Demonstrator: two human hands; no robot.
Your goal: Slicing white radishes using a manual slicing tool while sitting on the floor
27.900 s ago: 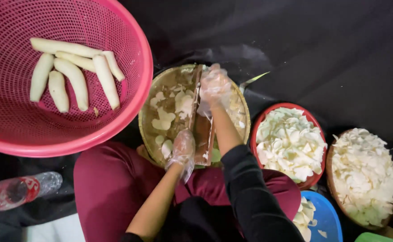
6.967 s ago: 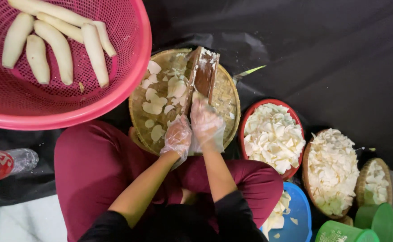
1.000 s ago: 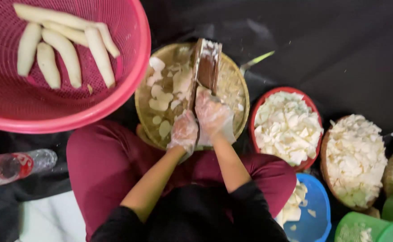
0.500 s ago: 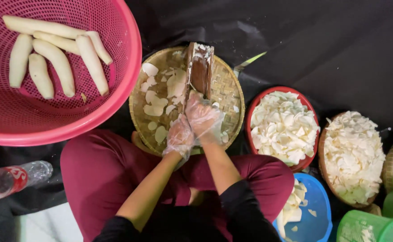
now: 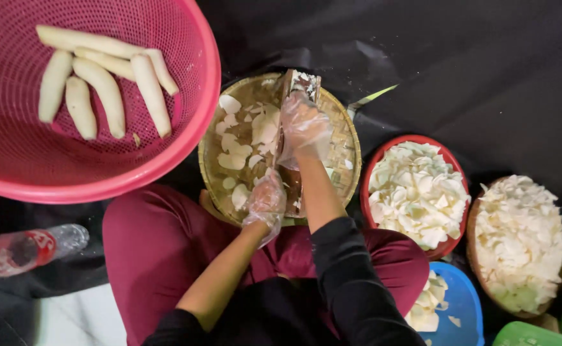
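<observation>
A wooden slicer board (image 5: 292,138) is laid across a round woven bamboo tray (image 5: 345,150), its far end resting near the tray's far rim. The right hand (image 5: 302,128), gloved in thin clear plastic, is pressed down on the upper part of the board, fingers curled over something pale; what exactly is gripped cannot be told through the glove. The left hand (image 5: 266,202), gloved likewise, is closed around the board's near end at the tray's near rim. Thin white slices (image 5: 249,138) are scattered in the tray, mostly to the left of the board. The tray is set just ahead of the seated person's maroon-clad legs (image 5: 159,250). To the left, a large pink plastic basket (image 5: 194,138) is seen overlapping the tray's edge, with several peeled white roots (image 5: 104,80) lying inside. To the right, a red bowl (image 5: 374,170) and a woven bowl (image 5: 479,256) are heaped with slices, and a blue bowl (image 5: 463,304) is placed nearer the knee. A plastic bottle (image 5: 27,247) is lying at lower left.
</observation>
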